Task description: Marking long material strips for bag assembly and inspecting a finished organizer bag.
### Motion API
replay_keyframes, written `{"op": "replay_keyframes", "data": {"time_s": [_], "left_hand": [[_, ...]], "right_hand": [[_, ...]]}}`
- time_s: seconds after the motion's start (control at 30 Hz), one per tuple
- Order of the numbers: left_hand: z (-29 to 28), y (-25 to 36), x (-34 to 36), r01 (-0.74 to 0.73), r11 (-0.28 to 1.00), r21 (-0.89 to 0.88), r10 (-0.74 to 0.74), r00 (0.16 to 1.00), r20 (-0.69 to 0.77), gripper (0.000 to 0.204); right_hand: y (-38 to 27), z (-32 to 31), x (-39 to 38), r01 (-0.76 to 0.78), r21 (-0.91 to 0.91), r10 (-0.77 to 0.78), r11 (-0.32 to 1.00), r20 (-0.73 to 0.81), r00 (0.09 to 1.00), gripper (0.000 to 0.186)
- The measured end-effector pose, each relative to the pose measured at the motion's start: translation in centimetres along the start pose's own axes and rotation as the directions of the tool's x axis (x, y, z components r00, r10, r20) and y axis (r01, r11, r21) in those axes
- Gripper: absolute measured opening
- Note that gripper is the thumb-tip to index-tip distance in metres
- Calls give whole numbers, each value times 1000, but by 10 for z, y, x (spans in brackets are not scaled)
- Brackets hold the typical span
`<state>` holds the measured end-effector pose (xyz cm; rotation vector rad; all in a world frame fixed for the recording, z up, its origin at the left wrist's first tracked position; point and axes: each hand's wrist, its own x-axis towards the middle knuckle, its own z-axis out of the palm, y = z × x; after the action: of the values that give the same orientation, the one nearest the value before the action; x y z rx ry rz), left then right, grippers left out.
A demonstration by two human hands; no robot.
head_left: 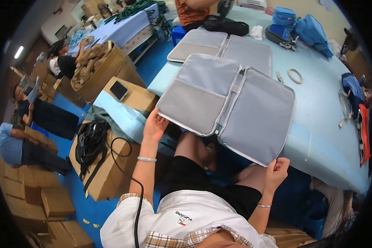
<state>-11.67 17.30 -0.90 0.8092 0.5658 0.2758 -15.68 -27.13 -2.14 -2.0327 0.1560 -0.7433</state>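
An opened-out grey fabric case (258, 113) with white edging spreads over the near edge of the table. Its two panels join at a narrow middle strip, and the left panel has a pocket across its lower half. My left hand (154, 125) pinches the case's near left corner. At the near right corner, my right hand (278, 170) grips the edge with curled fingers. Both corners are held out past the table edge, above my lap. Beyond it lies a similar grey case (252, 50), partly covered by the one I hold.
On the light blue table (318, 120) lie a tape roll (295, 76), a small cutter (280, 77) and blue bags (284, 17). A phone (119, 90) and a black backpack (93, 142) rest on cardboard boxes at left. A black cable hangs beside my left arm. Several people are nearby.
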Motion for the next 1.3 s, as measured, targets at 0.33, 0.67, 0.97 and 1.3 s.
{"op": "replay_keyframes", "data": {"time_s": [0.33,0.67,0.97,1.3], "left_hand": [[-11,18,22,90,995,29,-94,984,151,23],[21,32,-3,-394,296,870,438,866,243,16],[35,60,-30,-337,156,929,300,912,280,17],[29,77,-18,-701,-141,699,153,682,715,10]], "right_hand": [[-14,-7,8,-104,127,97,987,58,994,14],[-20,-12,15,-114,102,108,988,59,992,10],[-17,-20,16,-252,264,205,931,194,959,14],[-16,-37,38,161,66,-174,985,311,934,20]]}}
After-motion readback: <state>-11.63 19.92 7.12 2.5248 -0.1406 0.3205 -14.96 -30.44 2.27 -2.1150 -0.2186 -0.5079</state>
